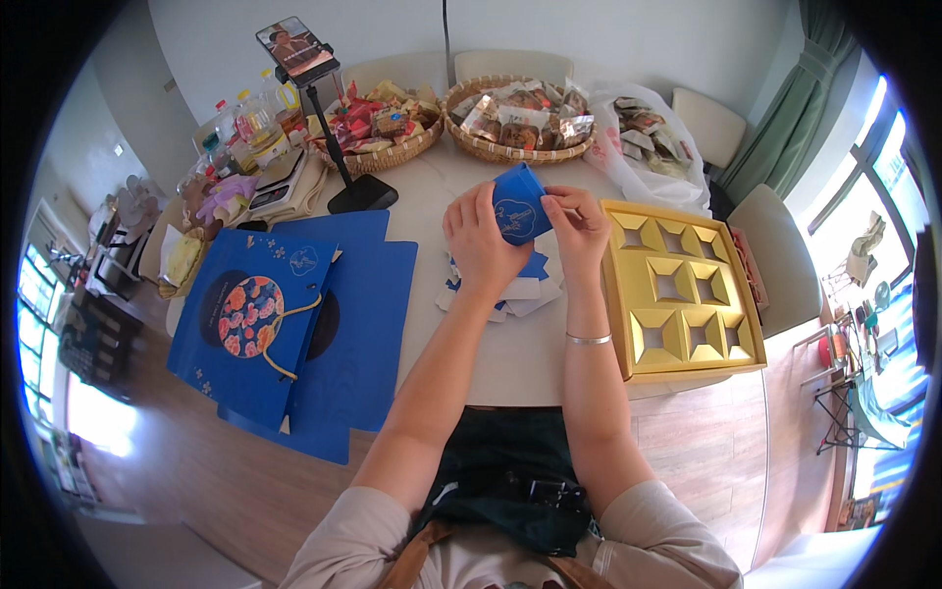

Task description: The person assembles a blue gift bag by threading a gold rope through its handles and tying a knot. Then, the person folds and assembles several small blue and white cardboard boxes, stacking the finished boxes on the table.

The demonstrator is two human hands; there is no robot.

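My left hand [482,239] is closed around a small blue paper box [519,213] with a pale line drawing on its side. The fingertips of my right hand [578,221] pinch the box's right edge near its top. Beneath my hands, a pile of flat blue and white card pieces [526,291] lies on the table. A gold tray with several square compartments [640,324] sits in a box to the right. On the left, a blue gift bag with a cord handle and a round floral print [221,265] rests on larger blue card sheets [375,316].
Two wicker baskets of wrapped pastries [508,156] [397,156] and a white plastic bag of packets [681,195] stand at the back. A phone [298,55] is clamped on a black stand [364,193]. Bottles [257,121] and a kitchen scale [276,180] are back left.
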